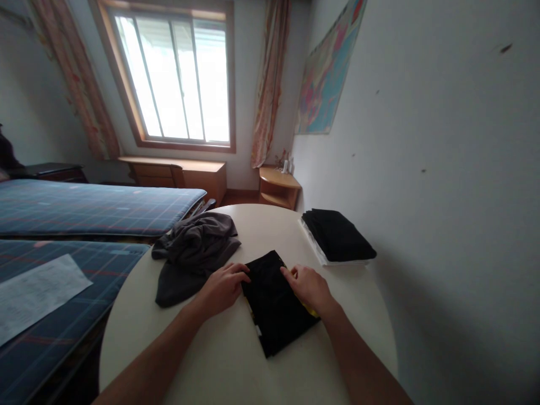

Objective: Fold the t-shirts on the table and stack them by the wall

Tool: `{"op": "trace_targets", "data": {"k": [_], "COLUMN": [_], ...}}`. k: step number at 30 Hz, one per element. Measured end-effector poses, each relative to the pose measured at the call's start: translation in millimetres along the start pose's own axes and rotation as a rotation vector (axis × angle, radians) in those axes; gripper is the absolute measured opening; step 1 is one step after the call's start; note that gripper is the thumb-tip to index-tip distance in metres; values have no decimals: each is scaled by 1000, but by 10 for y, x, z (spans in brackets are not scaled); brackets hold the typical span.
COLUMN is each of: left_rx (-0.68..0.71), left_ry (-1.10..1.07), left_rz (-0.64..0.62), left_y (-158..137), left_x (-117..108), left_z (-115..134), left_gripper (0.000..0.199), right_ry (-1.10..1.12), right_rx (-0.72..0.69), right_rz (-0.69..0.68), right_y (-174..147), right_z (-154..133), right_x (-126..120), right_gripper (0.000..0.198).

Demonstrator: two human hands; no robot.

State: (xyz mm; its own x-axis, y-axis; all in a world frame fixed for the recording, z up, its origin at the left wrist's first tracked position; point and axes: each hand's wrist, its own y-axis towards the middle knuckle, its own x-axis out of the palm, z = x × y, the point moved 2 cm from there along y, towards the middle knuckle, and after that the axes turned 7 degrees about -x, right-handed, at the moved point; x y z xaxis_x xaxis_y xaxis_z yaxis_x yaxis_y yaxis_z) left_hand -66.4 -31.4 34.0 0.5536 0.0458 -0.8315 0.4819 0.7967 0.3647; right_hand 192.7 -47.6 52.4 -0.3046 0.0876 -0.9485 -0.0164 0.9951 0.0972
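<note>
A folded black garment (276, 306) lies flat on the round white table (177, 360), with bits of yellow and white showing along its edges. My left hand (223, 286) grips its far left edge, fingers curled over the cloth. At the opposite edge, my right hand (307, 286) pinches the fabric between thumb and fingers. Beyond my left hand is a crumpled dark grey garment (198, 247), heaped loosely near the table's left edge. A neat stack of folded black cloth (337, 233) rests at the back right, on something white.
The wall (455, 225) runs close along the table's right side. To the left are beds with blue plaid mattresses (105, 208), one carrying a printed paper sheet (42, 295). A wooden desk (202, 171) stands under the window, and a corner shelf (278, 180) beside the curtain.
</note>
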Motion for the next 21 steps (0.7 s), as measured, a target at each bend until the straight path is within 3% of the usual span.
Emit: {"op": "trace_targets", "data": {"k": [5, 13, 17, 21], "left_rx": [-133, -216, -215, -178], "left_ry": [-47, -123, -127, -93], "left_rz": [45, 135, 161, 115], "left_y": [14, 69, 87, 82], "left_x": [65, 190, 241, 365], "left_z": [-31, -233, -331, -407], "left_gripper": [26, 32, 42, 48], "right_ry": [107, 382, 361, 276], "right_rx": [-12, -166, -168, -132], "right_rz": [-15, 16, 43, 130], "right_y": [37, 53, 125, 333], "right_z": [3, 30, 111, 218], "right_x": [133, 130, 6, -275], "right_gripper": [46, 21, 18, 20]}}
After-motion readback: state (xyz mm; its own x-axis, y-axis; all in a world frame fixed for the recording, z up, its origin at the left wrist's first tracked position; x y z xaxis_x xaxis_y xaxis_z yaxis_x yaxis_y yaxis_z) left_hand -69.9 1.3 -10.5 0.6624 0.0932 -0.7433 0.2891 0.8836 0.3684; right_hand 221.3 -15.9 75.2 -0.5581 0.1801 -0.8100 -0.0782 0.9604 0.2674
